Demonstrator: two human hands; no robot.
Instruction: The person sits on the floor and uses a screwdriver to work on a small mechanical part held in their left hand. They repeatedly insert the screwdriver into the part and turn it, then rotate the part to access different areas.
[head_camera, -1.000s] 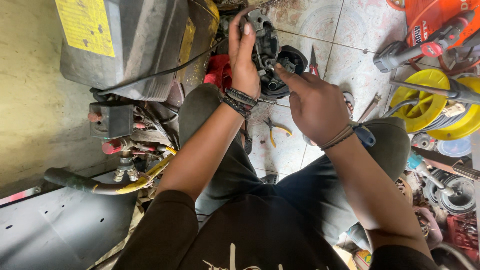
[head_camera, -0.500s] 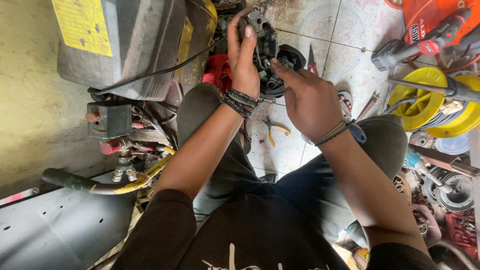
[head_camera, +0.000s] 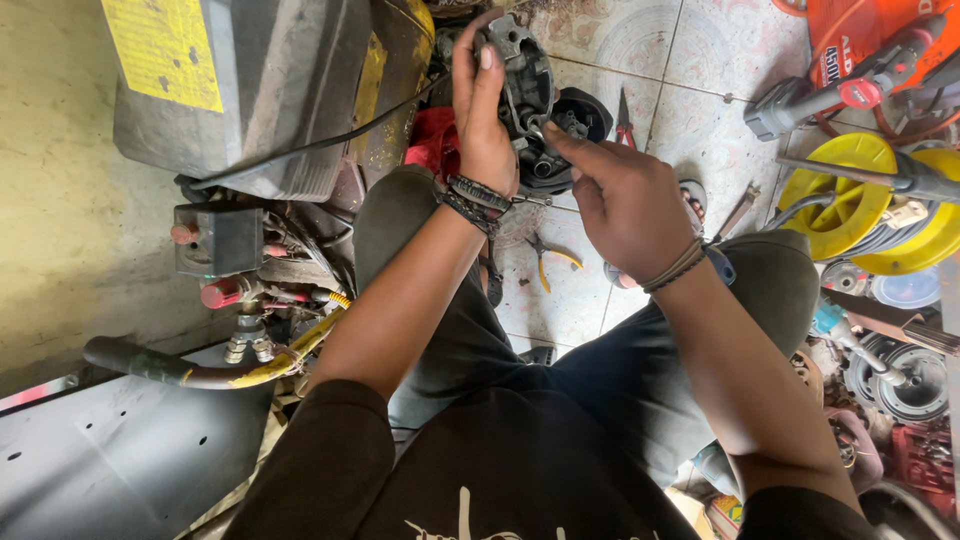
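My left hand (head_camera: 482, 118) grips a dark grey cast metal housing (head_camera: 527, 80) and holds it up above my knees near the top of the view. My right hand (head_camera: 622, 200) is beside it on the right, its index finger and thumb pressed against the lower side of the housing, fingers curled. A black round part (head_camera: 583, 112) sits just behind the housing. Whether my right fingers pinch a small piece is hidden. Woven bracelets circle both wrists.
A large grey machine with a yellow label (head_camera: 230, 90) stands at the left, with valves and a yellow-black hose (head_camera: 250, 370) below it. Yellow-handled pliers (head_camera: 548, 256) lie on the tiled floor. Yellow cable reels (head_camera: 850, 200) and an orange power tool (head_camera: 870, 50) crowd the right side.
Both hands have shifted slightly up and right with the housing. My right index finger has moved closer onto its lower edge.
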